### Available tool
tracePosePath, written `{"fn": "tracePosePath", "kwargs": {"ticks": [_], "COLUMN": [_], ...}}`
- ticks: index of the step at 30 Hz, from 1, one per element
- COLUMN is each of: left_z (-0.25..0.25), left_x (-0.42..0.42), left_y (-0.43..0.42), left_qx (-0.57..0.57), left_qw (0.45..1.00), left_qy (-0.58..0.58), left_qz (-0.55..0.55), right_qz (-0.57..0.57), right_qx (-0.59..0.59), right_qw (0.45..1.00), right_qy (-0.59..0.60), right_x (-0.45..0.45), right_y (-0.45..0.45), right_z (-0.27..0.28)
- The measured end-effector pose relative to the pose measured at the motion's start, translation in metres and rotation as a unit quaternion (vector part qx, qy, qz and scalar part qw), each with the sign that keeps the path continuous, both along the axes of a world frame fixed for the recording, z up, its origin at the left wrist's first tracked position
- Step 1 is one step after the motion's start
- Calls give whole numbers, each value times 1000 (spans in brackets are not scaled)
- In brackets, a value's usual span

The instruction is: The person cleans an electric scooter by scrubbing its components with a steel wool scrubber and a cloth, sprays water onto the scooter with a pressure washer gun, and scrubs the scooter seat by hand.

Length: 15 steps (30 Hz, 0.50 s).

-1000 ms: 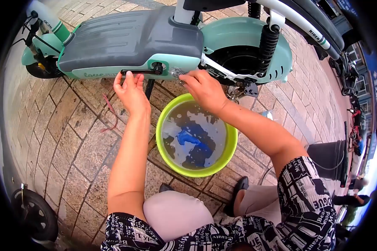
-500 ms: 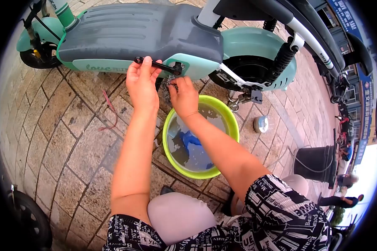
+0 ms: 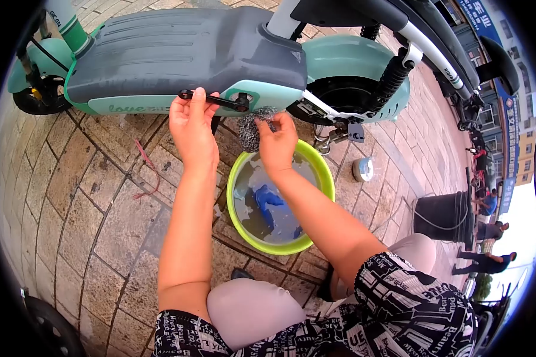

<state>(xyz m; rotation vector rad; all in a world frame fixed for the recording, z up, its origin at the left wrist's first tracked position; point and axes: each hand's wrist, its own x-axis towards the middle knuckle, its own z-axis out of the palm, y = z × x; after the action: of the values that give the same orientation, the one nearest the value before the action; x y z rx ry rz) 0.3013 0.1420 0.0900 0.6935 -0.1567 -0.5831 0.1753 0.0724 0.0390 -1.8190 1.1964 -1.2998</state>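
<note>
The brick pavement (image 3: 107, 238) carries a green and grey scooter (image 3: 184, 56), standing lengthwise beyond the person's hands. A black bucket (image 3: 438, 217) stands on the pavement, well apart from the right rim of a lime-green basin (image 3: 233, 220). The basin sits just below the scooter's lower edge, holding cloudy water (image 3: 304, 172) and, near its middle, what looks like a blue cloth (image 3: 269, 205).

The left hand (image 3: 195, 134) is raised at the scooter's side panel, its thumb and fingers pinching the free end of a black crank arm (image 3: 217, 100); the other end meets the panel. The right hand (image 3: 278, 143) is above the basin's far rim, its thumb and fingers gripping a wiry metal scourer (image 3: 253, 130) just below the crank arm's joint. Whether the scourer touches the panel cannot be told.

A small can (image 3: 363, 169) stands between basin and bucket. A thin red cord (image 3: 147, 166) lies left of the basin.
</note>
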Motion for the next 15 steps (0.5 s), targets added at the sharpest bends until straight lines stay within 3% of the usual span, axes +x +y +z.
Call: {"fn": "tracePosePath", "kwargs": {"ticks": [3,5,9,10,11,13,15], "left_z": [3,3,-16,-24,-27,-40,-43], "left_x": [0,0,13,21,27,34,37], "left_y": [0,0,-4,-6,-8,-12,-14], "left_qx": [2,11,29,50,71,92,93], "left_qw": [1000,1000,999,998,997,995,995], "left_qy": [15,22,-15,-13,-21,-37,-42], "left_qz": [-1,7,-24,-22,-31,-15,-18], "right_qz": [-25,-28,-20,-6,-7,-5,38], "right_qx": [19,8,-80,-53,-83,-23,11], "right_qw": [999,998,995,998,996,1000,999], "right_qy": [15,48,-52,-41,-40,-16,-5], "right_x": [14,13,-15,-20,-18,-13,-19], "right_y": [1,6,6,9,6,3,2], "right_z": [-18,-2,59,64,49,24,32]}}
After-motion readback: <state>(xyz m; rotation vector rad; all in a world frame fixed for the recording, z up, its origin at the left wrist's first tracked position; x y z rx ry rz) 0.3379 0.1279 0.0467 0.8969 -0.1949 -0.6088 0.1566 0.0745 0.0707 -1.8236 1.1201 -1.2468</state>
